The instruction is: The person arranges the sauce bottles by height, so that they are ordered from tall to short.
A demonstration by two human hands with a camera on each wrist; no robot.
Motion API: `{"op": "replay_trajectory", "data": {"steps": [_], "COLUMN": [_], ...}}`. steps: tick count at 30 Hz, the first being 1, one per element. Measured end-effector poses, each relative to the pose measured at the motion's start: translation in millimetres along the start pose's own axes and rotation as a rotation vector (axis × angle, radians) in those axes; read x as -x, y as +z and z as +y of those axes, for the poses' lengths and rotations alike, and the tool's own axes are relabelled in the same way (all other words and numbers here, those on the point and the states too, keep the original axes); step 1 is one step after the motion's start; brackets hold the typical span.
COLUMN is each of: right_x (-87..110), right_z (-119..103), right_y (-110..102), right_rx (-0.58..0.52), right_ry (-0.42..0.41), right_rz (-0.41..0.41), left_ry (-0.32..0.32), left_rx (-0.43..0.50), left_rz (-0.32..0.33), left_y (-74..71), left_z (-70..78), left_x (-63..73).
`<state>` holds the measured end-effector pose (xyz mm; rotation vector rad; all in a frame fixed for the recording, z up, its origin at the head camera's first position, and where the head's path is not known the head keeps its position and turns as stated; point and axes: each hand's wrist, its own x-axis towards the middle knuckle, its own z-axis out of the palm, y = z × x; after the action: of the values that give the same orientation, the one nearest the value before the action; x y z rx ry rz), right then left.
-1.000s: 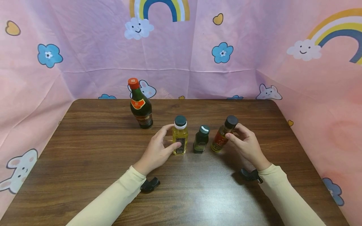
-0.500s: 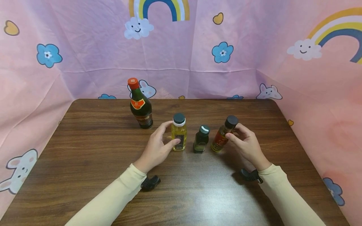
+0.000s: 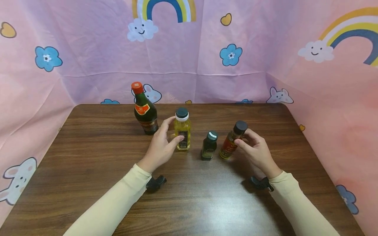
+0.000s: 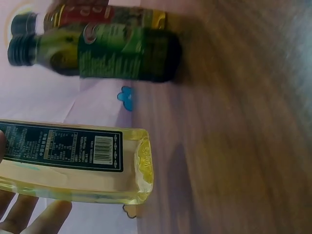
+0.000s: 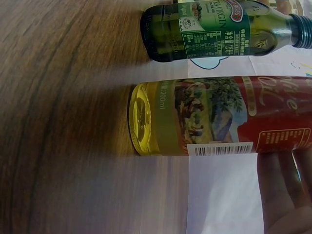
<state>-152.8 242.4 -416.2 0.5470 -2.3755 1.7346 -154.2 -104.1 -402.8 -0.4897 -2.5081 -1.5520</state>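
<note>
My left hand (image 3: pixel 160 142) grips a clear bottle of yellow oil (image 3: pixel 186 124) with a dark green cap, thumb across its black label. In the left wrist view, the base of this oil bottle (image 4: pixel 73 180) shows a gap to its dark reflection on the wood. A red-labelled olive oil bottle (image 3: pixel 229 146) with a black cap is held by my right hand (image 3: pixel 260 152), thumb in front and fingers behind. Between the two stands a small dark green olive oil bottle (image 3: pixel 208 149), untouched; its green label (image 5: pixel 214 31) faces the right wrist camera.
A tall dark bottle (image 3: pixel 146 114) with a red cap stands farther back, just left of my left hand. All the bottles are on a brown wooden table (image 3: pixel 97 154). Pink and purple printed cloth (image 3: pixel 177 59) hangs close behind the table and along its sides.
My left hand has carried the yellow oil bottle away from me and slightly left, opening a wider gap to the small green bottle. My right hand and its bottle keep their place.
</note>
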Motion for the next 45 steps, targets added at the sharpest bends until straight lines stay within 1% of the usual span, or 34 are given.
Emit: {"op": "replay_trajectory", "data": {"steps": [5,10,17,23,30,36,39,45], "right_x": [-1.0,-1.0,-1.4,-1.4,-0.6,-0.2,-0.2,0.7], "right_z": [0,-1,-3,-3,-1,-1,-1,-1], "right_y": [0,1,2,2,1,1,1,0], "right_rx": [-0.01,-0.021,-0.024,-0.022,-0.018,-0.017,-0.011,-0.01], "right_ry": [-0.018,-0.021,-0.025,-0.023,-0.013,-0.005,0.001,0.006], "right_rz": [-0.005,-0.011,-0.014,-0.011,-0.015,-0.017,-0.013,-0.006], "left_ry": [0.018,0.037,0.045,0.01,-0.033,-0.051,-0.06,-0.086], "left_rx": [-0.025,-0.036,-0.056,-0.025,0.002,-0.017,-0.032,-0.076], "left_rz": [0.042,0.063,0.088,0.07,0.05,0.04,0.03,-0.021], "left_y": [-8.3,-14.7,-17.1,-17.4,-15.8,-13.4,-13.6,-14.8], "left_z": [-2.4,-5.8,-12.6,-17.5,-24.9,-32.8,-34.4,-35.9], "left_x": [-8.7,-17.3,-28.3,-35.3,-38.3,-39.9,-41.5,-43.0]}}
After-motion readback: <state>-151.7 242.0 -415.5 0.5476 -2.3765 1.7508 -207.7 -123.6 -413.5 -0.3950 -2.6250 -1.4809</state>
